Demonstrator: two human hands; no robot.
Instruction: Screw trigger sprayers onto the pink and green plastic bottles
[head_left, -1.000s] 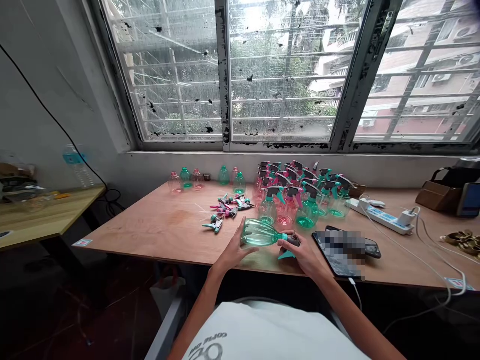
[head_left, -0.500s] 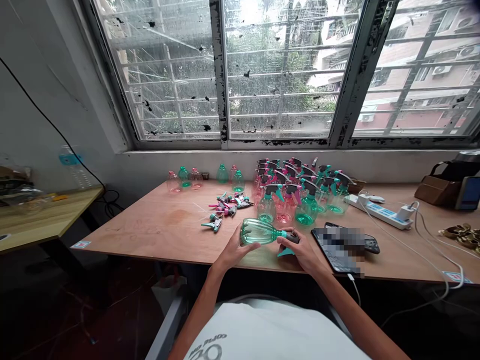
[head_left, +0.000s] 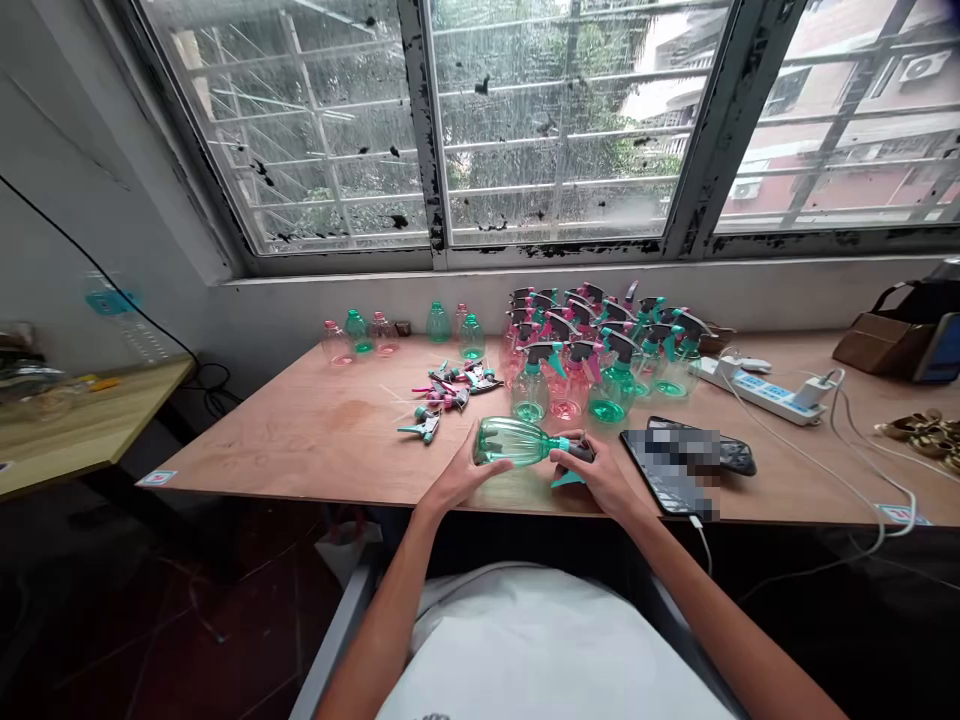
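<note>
A clear green spray bottle (head_left: 514,441) lies on its side in the air above the table's front edge, base to the left. My left hand (head_left: 469,470) wraps round its base end. At the other end, my right hand (head_left: 596,472) grips the black and teal spray head (head_left: 574,449), which sits at the bottle's neck; its teal trigger points down. Just beyond, loose spray heads (head_left: 450,392) in pink, teal and black lie in a pile. Behind my right hand stand several pink and green bottles with spray heads fitted (head_left: 615,392).
Headless pink and green bottles (head_left: 437,322) stand along the back by the wall. Right of my hands lie a tablet (head_left: 664,470) and a phone (head_left: 739,458). A white power strip (head_left: 772,393) with cables and a brown box (head_left: 877,345) are farther right.
The camera view has tipped downward, so the table shows higher in the picture. Both hands keep hold of the bottle and its spray head, in nearly the same pose.
</note>
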